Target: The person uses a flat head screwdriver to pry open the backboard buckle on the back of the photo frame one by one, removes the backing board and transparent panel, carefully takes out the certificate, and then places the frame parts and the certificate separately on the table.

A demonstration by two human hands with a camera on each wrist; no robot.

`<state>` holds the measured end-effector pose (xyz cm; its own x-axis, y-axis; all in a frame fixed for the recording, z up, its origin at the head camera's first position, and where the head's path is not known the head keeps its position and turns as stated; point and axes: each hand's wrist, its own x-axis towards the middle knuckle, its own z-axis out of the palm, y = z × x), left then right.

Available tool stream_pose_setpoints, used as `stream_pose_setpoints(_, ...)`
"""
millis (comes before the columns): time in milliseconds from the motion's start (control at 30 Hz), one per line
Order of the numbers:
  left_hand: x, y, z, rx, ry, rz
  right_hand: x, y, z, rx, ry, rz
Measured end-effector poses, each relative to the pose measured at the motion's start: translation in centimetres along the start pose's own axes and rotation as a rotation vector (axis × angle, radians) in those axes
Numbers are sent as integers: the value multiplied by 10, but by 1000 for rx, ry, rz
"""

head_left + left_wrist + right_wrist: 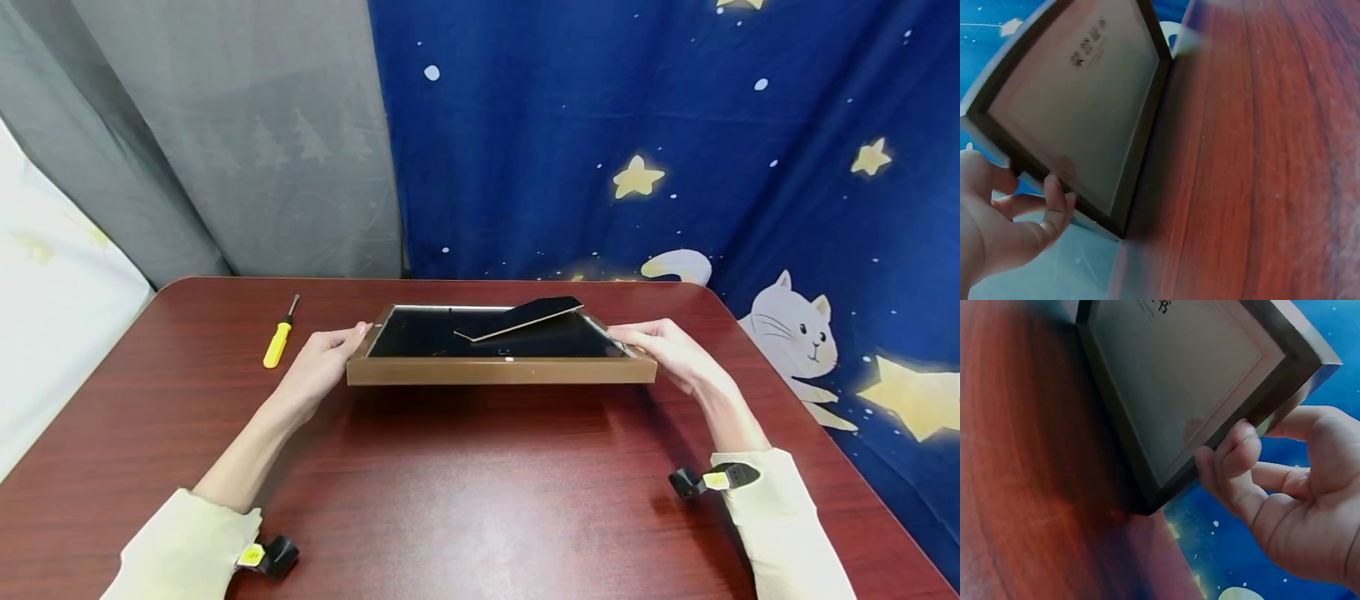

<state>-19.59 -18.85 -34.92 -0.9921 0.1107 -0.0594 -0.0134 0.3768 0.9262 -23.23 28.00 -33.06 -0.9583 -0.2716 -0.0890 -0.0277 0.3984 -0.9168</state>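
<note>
Both hands hold a brown picture frame [501, 372] above the table, its back turned up. A black backing board [420, 333] fills the back, and a black stand flap [525, 317] angles up from it. My left hand [322, 362] grips the left side, thumb on top. On the right side, my right hand [667, 350] grips the frame in the same way. From below, the left wrist view shows the frame's front, with a printed sheet [1085, 106] behind it bearing dark characters. Fingertips of the right hand [1297, 494] curl under the frame's edge in the right wrist view.
A yellow-handled screwdriver [278, 342] lies on the dark red wooden table [480, 483], left of the frame. Behind the table hang a grey curtain [285, 150] and a blue curtain [540, 150] with stars and a white cat.
</note>
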Motion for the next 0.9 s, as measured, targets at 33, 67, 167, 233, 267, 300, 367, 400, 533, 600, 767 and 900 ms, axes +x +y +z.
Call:
stream_pose_setpoints(33, 0, -1, 0, 2, -2, -6, 0, 2, 1, -38, 2, 1)
stream_pose_setpoints(67, -1, -1, 1, 1, -1, -11, 1, 4, 1, -82, 7, 0)
stream_pose_setpoints(167, -1, -3, 2, 1, 1, -26, 3, 7, 4, -227, 32, 6)
stream_pose_setpoints(233, -2, -3, 3, 26, 4, -33, 3, 9, 6, -336, 58, -13)
stream_pose_setpoints(267, -2, -4, 3, 38, -2, -35, 3, 9, 7, -394, 71, -28)
stream_pose_setpoints(300, -2, -4, 3, 49, -11, -37, 3, 9, 8, -451, 82, -47)
stream_pose_setpoints(367, -3, -5, 2, 77, -30, -43, 4, 10, 11, -551, 98, -87)
stream_pose_setpoints(400, -4, -6, 2, 91, -40, -45, 4, 11, 12, -584, 101, -102)
stream_pose_setpoints(533, -6, -9, 1, 120, -79, -54, 7, 12, 18, -653, 86, -127)
stream_pose_setpoints(600, -6, -11, 0, 129, -90, -50, 8, 12, 19, -680, 84, -130)
stream_pose_setpoints(767, -6, -15, 1, 141, -99, -21, 8, 14, 22, -731, 91, -173)
stream_pose_setpoints(900, -4, -18, 3, 171, -76, -12, 10, 18, 23, -717, 91, -217)
